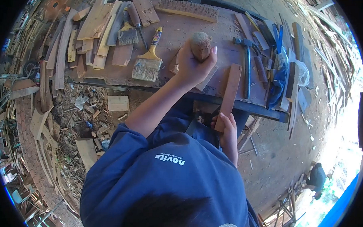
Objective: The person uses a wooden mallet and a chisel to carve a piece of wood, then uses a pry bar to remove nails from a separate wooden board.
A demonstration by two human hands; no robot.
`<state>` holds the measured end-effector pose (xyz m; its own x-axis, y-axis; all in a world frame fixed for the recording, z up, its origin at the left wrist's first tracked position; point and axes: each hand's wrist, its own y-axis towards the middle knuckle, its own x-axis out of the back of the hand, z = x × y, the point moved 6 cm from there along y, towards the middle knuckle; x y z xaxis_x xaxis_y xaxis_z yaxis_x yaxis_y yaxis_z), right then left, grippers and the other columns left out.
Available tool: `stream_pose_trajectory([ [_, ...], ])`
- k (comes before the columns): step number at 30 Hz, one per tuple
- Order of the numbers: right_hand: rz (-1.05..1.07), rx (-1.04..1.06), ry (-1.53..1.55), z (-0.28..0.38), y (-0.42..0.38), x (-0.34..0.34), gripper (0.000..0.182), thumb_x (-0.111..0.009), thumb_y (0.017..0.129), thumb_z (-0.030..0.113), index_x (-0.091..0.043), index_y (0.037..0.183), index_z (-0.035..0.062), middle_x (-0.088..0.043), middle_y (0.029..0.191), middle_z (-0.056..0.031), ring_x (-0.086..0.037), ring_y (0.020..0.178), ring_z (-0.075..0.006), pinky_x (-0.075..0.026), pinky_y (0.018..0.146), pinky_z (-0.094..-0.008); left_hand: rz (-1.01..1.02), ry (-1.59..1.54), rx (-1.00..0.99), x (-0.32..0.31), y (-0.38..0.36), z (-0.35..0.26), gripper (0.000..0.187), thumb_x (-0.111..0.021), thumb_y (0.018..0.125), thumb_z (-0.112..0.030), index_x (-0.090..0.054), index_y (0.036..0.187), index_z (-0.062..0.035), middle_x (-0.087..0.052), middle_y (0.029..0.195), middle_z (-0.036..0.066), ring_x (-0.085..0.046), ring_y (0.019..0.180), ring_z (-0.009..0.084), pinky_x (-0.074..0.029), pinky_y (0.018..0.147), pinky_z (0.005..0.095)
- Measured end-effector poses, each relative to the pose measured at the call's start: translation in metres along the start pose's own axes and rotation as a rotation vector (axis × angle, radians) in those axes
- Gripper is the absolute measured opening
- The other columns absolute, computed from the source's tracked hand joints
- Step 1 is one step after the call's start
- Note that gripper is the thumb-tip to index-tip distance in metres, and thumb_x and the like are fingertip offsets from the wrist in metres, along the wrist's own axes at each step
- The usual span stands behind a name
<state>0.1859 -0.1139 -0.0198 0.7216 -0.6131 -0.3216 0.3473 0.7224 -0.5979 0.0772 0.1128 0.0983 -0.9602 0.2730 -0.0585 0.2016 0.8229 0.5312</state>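
My left hand point(189, 65) is wrapped round a rounded brown, wood-like piece point(201, 46) with a rough, pale top, held over the workbench point(172, 29). Beneath that hand lies a flat wooden block point(207, 79), partly covered. Lower down on the right, my right hand point(227, 129) grips the near end of a flat, reddish-brown wooden strip point(231, 91). The strip's far end reaches over the bench edge. To the left of my left hand rests a wide paintbrush point(148, 64); a hammer point(246, 65) lies to the right of the strip.
Wooden offcuts point(94, 26) crowd the bench's left end, with a second paintbrush point(127, 34) beside them. A board set with nails or bristles point(189, 9) lies along the back. Tools and a blue cloth point(279, 85) fill the right end. Scraps point(97, 118) litter the ground.
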Motion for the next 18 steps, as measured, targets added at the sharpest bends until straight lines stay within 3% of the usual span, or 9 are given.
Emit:
stream_pose_trajectory([
  [16, 0.000, 0.001, 0.004, -0.001, 0.003, 0.002, 0.019, -0.058, 0.093, 0.016, -0.052, 0.108, 0.0050, -0.062, 0.083, -0.0078, -0.061, 0.074, -0.0162, -0.052, 0.069, -0.0301, -0.006, -0.081, 0.043, -0.001, 0.002, 0.001, 0.018, -0.056, 0.093, -0.002, -0.045, 0.081, -0.0082, -0.051, 0.057, -0.002, -0.049, 0.045, 0.0046, -0.039, 0.041, 0.0211],
  [18, 0.001, 0.005, -0.002, 0.000, 0.003, 0.002, 0.020, -0.058, 0.093, 0.016, -0.052, 0.108, 0.0050, -0.062, 0.083, -0.0078, -0.060, 0.075, -0.0160, -0.052, 0.069, -0.0302, -0.021, -0.085, 0.117, 0.003, 0.001, 0.009, 0.016, -0.067, 0.086, -0.008, -0.052, 0.089, -0.0031, -0.058, 0.069, 0.002, -0.056, 0.059, 0.0066, -0.046, 0.054, 0.0233],
])
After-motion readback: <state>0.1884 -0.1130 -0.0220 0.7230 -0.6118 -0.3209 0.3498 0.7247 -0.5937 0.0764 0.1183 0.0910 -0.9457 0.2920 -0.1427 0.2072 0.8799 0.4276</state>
